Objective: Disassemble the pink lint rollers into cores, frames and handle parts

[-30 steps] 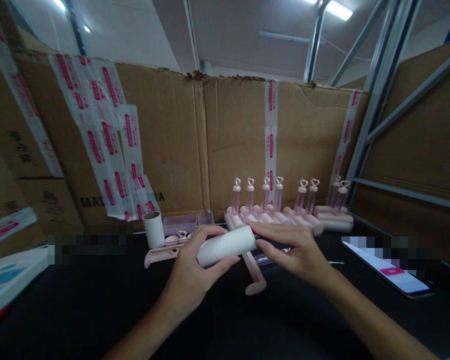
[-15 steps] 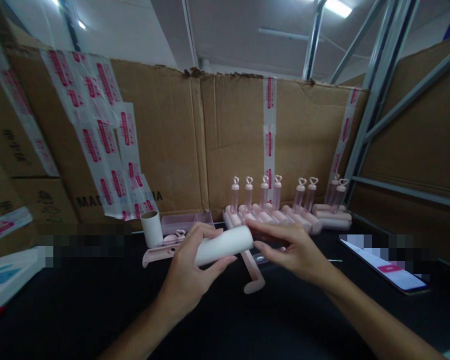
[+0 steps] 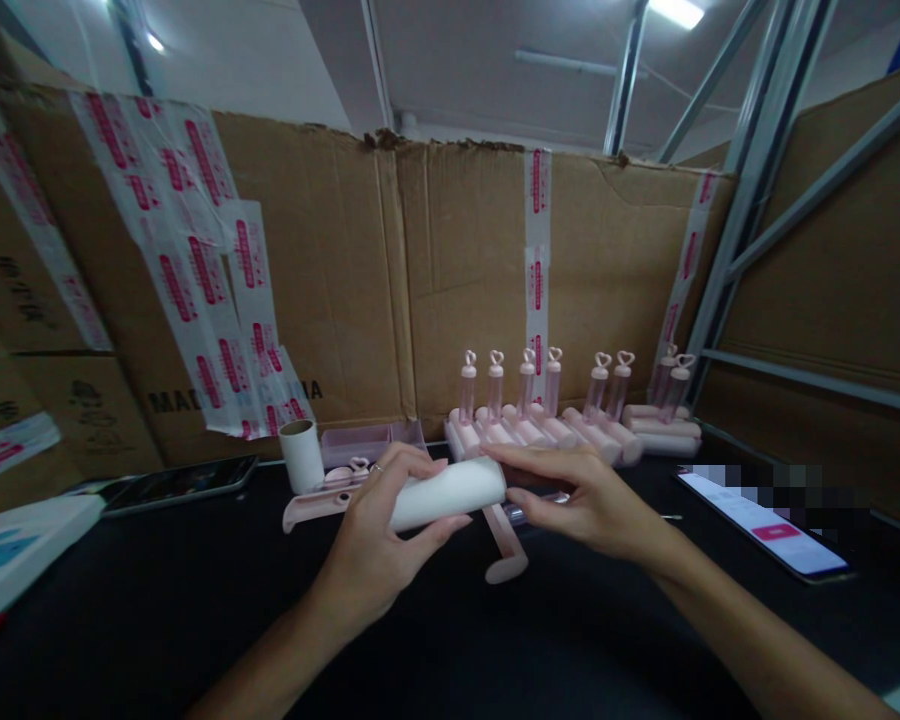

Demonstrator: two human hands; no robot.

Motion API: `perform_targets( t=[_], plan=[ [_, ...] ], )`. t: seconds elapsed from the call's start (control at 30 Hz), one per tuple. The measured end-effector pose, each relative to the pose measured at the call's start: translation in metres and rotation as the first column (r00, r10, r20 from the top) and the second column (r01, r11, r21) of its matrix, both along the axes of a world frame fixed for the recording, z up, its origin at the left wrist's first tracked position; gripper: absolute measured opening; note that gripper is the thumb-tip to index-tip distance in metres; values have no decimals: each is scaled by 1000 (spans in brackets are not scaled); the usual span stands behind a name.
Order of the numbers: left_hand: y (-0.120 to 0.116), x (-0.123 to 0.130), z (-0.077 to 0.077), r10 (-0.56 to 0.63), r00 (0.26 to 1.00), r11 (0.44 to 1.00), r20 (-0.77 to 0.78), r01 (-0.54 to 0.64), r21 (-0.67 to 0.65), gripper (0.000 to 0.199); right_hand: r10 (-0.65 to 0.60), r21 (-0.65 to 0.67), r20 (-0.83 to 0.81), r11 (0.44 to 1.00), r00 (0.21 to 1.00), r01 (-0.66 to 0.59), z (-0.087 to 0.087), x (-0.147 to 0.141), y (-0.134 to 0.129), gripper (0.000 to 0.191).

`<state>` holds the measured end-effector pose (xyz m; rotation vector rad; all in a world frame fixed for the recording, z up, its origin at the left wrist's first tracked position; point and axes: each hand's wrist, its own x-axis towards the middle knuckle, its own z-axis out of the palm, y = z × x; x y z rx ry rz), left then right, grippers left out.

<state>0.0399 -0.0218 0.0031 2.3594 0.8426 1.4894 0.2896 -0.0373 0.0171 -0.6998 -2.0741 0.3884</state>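
My left hand (image 3: pixel 386 520) is wrapped round a white lint roller refill roll (image 3: pixel 450 492), which lies nearly level above the black table. At the roll's right end, my right hand (image 3: pixel 570 495) has its fingers over the top edge and its thumb at the lower edge. Below the roll, a pink lint roller handle part (image 3: pixel 506 550) lies on the table. A clear tube-like piece (image 3: pixel 536 508) lies partly hidden behind my right hand. Left of my hands is another long pink part (image 3: pixel 311 508), beside an upright white roll (image 3: pixel 301 458) with a brown core.
Several pink cylinders (image 3: pixel 525 428) with clear, heart-topped tubes (image 3: pixel 526 390) line the back. A pinkish tray (image 3: pixel 356 445) stands behind my left hand. Phones lie left (image 3: pixel 184 484) and right (image 3: pixel 769 525). A cardboard wall (image 3: pixel 465 270) borders the back; a white-and-blue object (image 3: pixel 34 545) sits left.
The view has shifted slightly. My right fingers have closed a little further over the roll's right end; the left hand keeps the same hold.
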Motion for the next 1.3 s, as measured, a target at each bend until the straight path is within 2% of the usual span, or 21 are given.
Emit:
perform_targets(
  t=[0.27,0.4,0.5,0.6,0.67,0.77,0.87,0.97,1.07,1.17,1.3],
  plan=[
    [1,1,-3,37,998,995,41,-32,-97,31,-51,22,-76,998,996,53,-6,-4,1,45],
    [-1,3,-5,94,991,980,92,-76,-182,30,-124,-74,-161,991,979,113,-11,-14,3,40],
    [-1,5,-3,107,983,962,150,-64,-265,28,-140,-173,-308,981,941,89,-14,-21,8,35],
    [-1,6,3,110,937,934,331,17,-357,27,-150,-238,-428,970,891,48,-17,-21,14,36],
    [1,5,8,132,832,896,539,132,-423,31,-187,-245,-440,966,878,82,-18,-18,19,34],
    [6,0,17,174,652,858,738,268,-439,37,-278,-190,-353,956,893,223,-20,-15,29,26],
    [10,-8,24,208,557,858,804,291,-423,41,-290,-146,-237,954,927,262,-19,-25,41,23],
    [11,-14,30,236,474,849,848,324,-417,42,-260,-111,-105,962,960,248,-11,-50,59,16],
    [11,-17,32,252,424,833,870,364,-418,37,-253,-92,22,963,967,254,0,-84,83,14],
    [12,-18,32,263,396,816,880,395,-422,31,-245,-99,134,961,960,259,10,-119,108,20],
    [15,-18,30,263,385,799,885,428,-423,24,-279,-111,273,941,921,318,11,-153,127,31]
  ],
)
